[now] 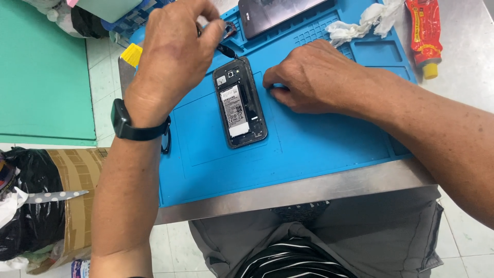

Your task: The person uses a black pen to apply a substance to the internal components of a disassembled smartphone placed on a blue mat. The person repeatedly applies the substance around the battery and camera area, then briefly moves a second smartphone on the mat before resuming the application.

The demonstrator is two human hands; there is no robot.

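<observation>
Opened phone (240, 103) lying back-up mid blue mat (309, 149), battery exposed. Left hand (172, 56) above its top end, fingers pinched shut on a dark tool (225, 50). Right hand (309, 77) curled, fingertips pressing the mat just beside the phone, holding nothing visible. Second phone (272, 13) and tissue (360, 23) beyond.

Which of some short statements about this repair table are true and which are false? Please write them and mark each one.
1. The opened black smartphone lies on the blue silicone work mat. True.
2. The left hand wears a black wristband. True.
3. The right hand holds the red squeeze tube with yellow cap. False: the tube lies apart on the steel table.
4. The crumpled white tissue covers the phone. False: it lies at the mat's far edge.
</observation>
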